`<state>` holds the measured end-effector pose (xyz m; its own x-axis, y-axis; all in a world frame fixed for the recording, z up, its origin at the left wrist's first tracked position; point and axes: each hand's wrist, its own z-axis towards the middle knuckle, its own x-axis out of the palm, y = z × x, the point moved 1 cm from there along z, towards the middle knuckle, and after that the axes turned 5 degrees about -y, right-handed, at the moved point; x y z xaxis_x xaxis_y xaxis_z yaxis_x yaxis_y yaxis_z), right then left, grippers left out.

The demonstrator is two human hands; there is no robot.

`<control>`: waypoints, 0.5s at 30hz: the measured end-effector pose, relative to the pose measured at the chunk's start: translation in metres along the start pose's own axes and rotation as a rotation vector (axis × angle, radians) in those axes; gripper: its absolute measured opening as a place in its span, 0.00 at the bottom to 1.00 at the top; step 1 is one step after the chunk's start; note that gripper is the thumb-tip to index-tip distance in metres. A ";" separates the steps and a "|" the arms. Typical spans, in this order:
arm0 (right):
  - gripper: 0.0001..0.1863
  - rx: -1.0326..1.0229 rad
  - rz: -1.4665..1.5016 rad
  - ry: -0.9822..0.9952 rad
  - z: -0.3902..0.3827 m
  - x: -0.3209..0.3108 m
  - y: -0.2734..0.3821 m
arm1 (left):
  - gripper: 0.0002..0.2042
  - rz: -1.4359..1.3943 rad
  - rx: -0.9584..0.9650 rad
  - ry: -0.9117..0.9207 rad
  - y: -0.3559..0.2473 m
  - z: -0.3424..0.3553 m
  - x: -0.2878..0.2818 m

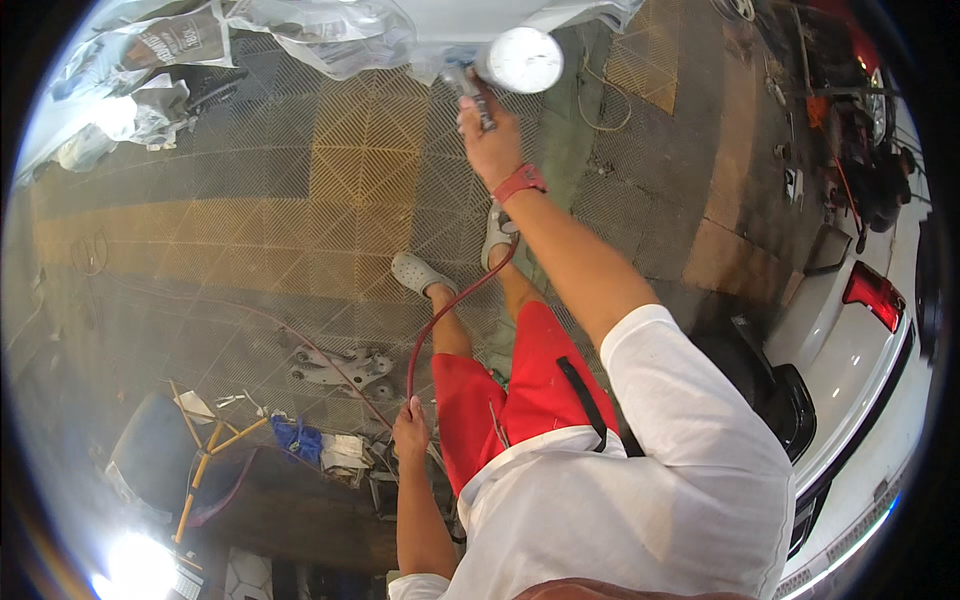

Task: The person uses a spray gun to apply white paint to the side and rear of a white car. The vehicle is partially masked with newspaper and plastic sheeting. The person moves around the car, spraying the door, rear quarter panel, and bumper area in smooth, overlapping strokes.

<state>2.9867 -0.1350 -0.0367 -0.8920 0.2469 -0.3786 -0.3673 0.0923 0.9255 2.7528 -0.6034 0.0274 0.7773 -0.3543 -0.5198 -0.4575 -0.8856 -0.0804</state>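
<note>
My right hand (pixel 493 140), with a red band at the wrist, is stretched forward and wrapped round the handle of a spray gun (pixel 480 100). A round white cup (pixel 525 60) sits on the gun, close to a white panel (pixel 450 22) at the top edge. Down by my left thigh, my left hand (pixel 410 430) is closed round a dark red air hose (pixel 432 325). The hose curves up past my legs toward my right forearm; its join to the gun is hidden. Clear plastic sheeting (pixel 320 35) hangs along the panel.
Grey and yellow grid tiles (pixel 365 150) cover the floor. A low metal floor jack (pixel 340 367) lies behind my feet at left. A yellow stand (pixel 205 455) and a bright lamp (pixel 140 565) are at lower left. A white car (pixel 860 350) with a red tail light stands at right.
</note>
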 end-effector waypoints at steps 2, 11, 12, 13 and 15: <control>0.29 0.066 -0.080 -0.035 0.004 -0.029 -0.017 | 0.28 -0.031 0.004 0.054 -0.002 0.007 0.005; 0.15 0.164 -0.006 -0.378 0.016 -0.079 -0.067 | 0.27 -0.133 0.097 0.008 -0.038 0.025 0.013; 0.16 0.162 -0.003 -0.321 0.009 -0.070 -0.071 | 0.27 -0.104 0.092 0.002 -0.029 0.028 0.014; 0.20 0.154 0.002 -0.263 0.004 -0.058 -0.074 | 0.27 -0.083 0.089 -0.006 -0.021 0.034 0.016; 0.26 0.054 -0.011 -0.201 -0.003 -0.025 -0.082 | 0.28 -0.075 0.051 0.001 -0.010 0.042 0.017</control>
<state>3.0385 -0.1515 -0.1027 -0.8156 0.4326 -0.3842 -0.3568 0.1465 0.9226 2.7522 -0.5874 -0.0163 0.8109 -0.2878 -0.5096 -0.4189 -0.8934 -0.1621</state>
